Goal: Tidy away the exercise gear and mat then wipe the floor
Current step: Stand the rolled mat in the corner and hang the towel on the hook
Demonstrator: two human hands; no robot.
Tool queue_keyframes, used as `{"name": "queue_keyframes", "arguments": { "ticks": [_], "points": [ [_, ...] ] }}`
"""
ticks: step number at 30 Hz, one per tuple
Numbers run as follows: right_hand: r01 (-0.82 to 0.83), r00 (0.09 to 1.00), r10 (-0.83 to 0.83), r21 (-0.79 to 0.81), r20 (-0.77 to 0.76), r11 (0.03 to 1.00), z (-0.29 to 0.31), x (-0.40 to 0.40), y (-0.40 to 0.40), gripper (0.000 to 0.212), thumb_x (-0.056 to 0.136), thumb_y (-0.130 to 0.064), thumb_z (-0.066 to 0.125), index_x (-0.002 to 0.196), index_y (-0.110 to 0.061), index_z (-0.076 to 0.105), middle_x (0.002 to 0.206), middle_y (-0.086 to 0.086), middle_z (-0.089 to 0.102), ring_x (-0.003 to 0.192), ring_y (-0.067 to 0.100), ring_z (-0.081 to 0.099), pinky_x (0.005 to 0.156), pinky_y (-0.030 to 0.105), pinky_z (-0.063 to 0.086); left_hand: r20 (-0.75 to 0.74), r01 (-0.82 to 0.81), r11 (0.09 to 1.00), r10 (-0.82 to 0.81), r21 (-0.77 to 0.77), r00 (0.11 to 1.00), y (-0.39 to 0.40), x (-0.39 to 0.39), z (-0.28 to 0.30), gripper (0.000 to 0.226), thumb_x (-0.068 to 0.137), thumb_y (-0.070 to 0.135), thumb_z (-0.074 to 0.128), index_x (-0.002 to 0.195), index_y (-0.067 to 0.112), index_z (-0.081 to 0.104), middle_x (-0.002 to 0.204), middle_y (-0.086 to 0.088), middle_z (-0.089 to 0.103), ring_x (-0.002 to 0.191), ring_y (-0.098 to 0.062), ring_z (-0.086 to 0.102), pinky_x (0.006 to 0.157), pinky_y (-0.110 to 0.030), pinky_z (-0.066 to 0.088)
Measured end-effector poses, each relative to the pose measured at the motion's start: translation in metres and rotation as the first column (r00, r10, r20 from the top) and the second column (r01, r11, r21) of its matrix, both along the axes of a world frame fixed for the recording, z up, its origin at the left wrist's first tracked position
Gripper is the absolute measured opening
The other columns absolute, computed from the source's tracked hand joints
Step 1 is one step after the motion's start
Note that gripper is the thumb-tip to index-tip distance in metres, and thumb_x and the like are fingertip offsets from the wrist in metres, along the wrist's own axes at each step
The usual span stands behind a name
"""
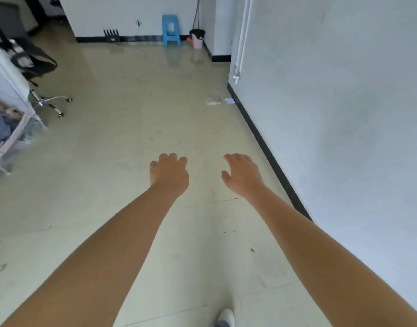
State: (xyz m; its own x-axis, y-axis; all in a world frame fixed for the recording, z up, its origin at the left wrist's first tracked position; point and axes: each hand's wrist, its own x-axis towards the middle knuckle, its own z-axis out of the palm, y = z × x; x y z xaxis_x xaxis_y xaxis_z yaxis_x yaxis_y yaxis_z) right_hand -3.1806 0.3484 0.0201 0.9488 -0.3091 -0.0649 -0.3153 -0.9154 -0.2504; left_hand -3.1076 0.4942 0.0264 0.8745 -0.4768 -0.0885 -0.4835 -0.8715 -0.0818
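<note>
Floor (122, 142) of pale, glossy tile stretches ahead, beneath both outstretched arms. Over it the left hand (169, 175) and right hand (241, 176) hang side by side, palms down, fingers loosely curled and grasping nothing. A crumpled cloth (212, 101) lies on the tiles well ahead of the right hand, near the black skirting of the white wall (332, 114). Farther off stand a blue stool (171, 30) and a bin (197, 38). An office chair (26, 60) sits far left.

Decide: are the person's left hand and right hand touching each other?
Apart. The head view shows bare floor between the left hand and right hand.
</note>
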Motion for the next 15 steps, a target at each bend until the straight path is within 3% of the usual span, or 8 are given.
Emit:
{"name": "queue_keyframes", "arguments": {
  "ticks": [15],
  "points": [
    [-0.157,0.987,0.158,0.059,-0.016,0.986,0.007,0.406,-0.098,0.046,0.096,-0.024,0.041,0.139,-0.009,0.035,0.141,0.009,0.042,0.134,0.027,0.033,0.106,0.035,0.032,-0.035,-0.093,0.995,0.094,0.020,0.995,-0.099,0.384,0.018,0.039,0.100,0.026,0.030,0.138,0.018,0.039,0.134,-0.005,0.048,0.128,-0.024,0.040,0.099,-0.034,0.037]
  ]
}}
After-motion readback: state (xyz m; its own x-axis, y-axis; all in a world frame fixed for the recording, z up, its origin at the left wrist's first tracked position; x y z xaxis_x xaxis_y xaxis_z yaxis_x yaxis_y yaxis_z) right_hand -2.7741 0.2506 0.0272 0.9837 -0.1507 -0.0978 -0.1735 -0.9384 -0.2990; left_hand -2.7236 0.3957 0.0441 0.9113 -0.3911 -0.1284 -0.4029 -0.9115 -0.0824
